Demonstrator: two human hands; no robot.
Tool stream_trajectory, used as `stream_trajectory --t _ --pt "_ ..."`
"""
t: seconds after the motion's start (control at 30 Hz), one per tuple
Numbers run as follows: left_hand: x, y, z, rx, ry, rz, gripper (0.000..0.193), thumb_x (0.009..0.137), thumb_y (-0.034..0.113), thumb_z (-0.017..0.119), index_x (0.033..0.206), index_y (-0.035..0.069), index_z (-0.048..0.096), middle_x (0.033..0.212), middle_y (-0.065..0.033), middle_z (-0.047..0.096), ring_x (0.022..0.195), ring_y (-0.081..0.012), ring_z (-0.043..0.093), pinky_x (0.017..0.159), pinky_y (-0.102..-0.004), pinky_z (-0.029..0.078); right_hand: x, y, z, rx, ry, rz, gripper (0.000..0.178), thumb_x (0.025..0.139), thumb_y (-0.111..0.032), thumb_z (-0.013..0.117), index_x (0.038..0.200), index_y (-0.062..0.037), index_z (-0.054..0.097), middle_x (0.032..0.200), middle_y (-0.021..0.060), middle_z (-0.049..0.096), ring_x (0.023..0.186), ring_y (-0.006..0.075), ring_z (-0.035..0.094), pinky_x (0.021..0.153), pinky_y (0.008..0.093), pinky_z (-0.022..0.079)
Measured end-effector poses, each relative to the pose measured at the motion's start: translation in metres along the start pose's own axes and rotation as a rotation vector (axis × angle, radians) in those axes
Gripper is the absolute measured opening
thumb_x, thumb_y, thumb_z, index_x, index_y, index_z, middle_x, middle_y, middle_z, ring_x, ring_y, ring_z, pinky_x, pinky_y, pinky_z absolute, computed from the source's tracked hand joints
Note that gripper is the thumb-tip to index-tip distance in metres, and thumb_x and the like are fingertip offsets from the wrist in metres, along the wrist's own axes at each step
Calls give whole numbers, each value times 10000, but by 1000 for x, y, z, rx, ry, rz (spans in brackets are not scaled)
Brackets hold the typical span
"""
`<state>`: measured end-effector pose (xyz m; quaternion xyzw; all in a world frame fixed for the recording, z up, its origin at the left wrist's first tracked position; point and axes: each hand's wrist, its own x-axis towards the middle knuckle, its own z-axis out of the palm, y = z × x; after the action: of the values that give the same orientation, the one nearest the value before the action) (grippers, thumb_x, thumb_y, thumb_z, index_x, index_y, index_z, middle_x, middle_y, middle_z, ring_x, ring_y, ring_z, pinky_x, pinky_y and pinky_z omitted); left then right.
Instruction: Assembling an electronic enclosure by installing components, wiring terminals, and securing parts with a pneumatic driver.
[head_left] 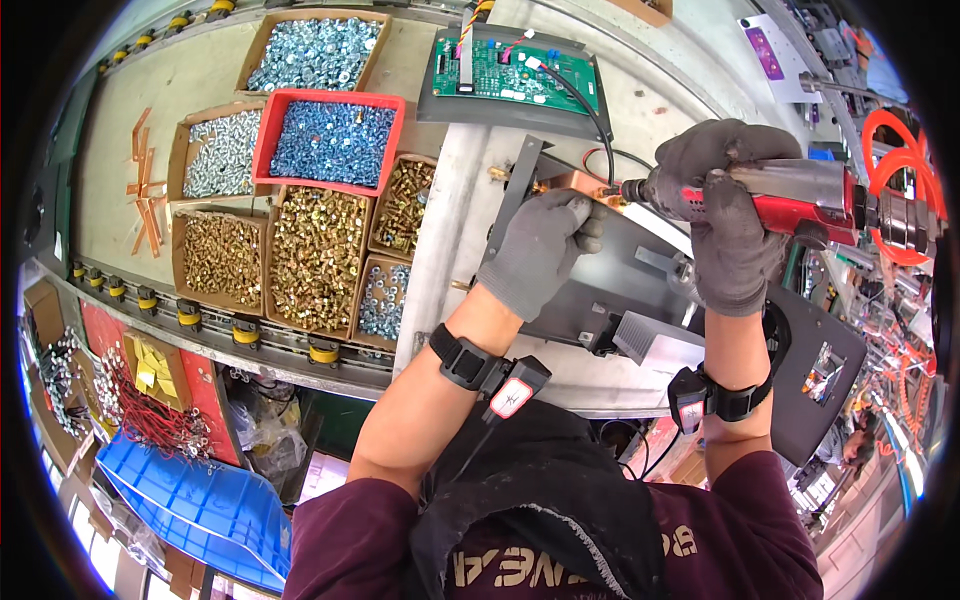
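My right hand (735,215), in a grey work glove, is wrapped round a red and silver power screwdriver (805,205). The tool lies nearly level, its bit pointing left at a copper-coloured piece (590,183) on a dark metal housing (580,285). Just left of the bit is my gloved left hand (545,250), its fingers curled and pressed together beside the copper piece. Whatever those fingertips pinch, if anything, is hidden. A black cable (585,100) runs from the green circuit board (515,75) down toward the housing.
At the left stand cardboard boxes of brass-coloured screws (315,255) and silver screws (220,150), and a red bin (262,140) of bluish screws. Copper strips (145,190) lie farther left. An orange coiled hose (905,185) hangs at the right. A blue crate (195,500) sits below the bench.
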<state>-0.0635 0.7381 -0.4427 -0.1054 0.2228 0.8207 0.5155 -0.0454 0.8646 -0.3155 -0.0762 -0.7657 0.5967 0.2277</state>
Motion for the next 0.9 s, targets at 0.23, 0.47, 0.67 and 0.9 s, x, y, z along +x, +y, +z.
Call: stream_trajectory --t 0.23,0.47,0.67,0.9 --pt "-9 7 -4 7 -15 -53 291 898 106 469 1091 -107 514 1016 -162 585 896 -190 571 769 -279 482 -4 5 8 36 -57 -119 243 815 -81 618 969 -71 430 652 90 471 575 186 463 510 329 406" --pt "-14 5 -3 -132 -75 -81 330 912 4 398 1208 -142 403 1170 -244 527 1076 -285 566 968 -368 481 -4 -1 10 125 -11 -67 218 820 -59 590 967 -67 429 646 84 470 527 172 440 468 312 383" --pt "-12 -6 1 24 2 -51 299 935 34 415 1212 -78 434 1154 -215 547 1034 -263 589 906 -339 516 -3 3 4 159 -46 -65 227 817 -47 576 997 -64 438 664 85 482 543 175 461 486 309 391" --pt "-2 -15 6 53 37 -49 235 954 100 439 1151 -18 492 964 -115 580 793 -165 584 688 -262 511 -37 -7 -28 425 129 98 432 802 -185 689 1172 -100 484 936 132 579 832 288 579 718 413 510"
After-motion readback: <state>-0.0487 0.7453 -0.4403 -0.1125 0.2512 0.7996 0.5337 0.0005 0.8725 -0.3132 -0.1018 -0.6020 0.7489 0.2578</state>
